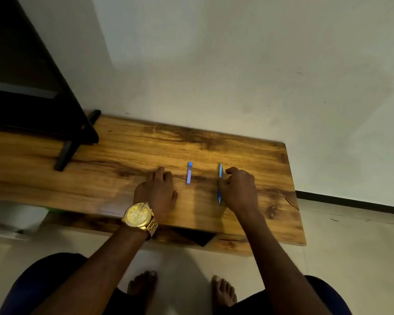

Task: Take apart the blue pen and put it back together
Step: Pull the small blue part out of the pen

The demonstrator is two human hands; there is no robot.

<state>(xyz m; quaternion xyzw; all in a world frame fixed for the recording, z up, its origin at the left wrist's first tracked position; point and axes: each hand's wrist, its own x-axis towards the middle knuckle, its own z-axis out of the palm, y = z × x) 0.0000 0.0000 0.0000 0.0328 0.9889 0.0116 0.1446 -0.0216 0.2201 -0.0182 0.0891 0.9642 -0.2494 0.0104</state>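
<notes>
A blue pen (220, 176) lies lengthwise on the wooden table (127, 155), pointing away from me. My right hand (239, 189) sits right beside it on its right, fingers curled round the middle of the barrel. A shorter blue and clear pen part (189, 173) lies alone a little to the left, parallel to the pen. My left hand (158, 189), with a gold watch on the wrist, rests flat on the table left of that part and touches neither piece.
A black TV stand foot (65, 154) and dark screen edge stand at the table's back left. The wall runs directly behind the table. The table's right edge (293, 189) is close to my right hand. My bare feet are on the tiled floor below.
</notes>
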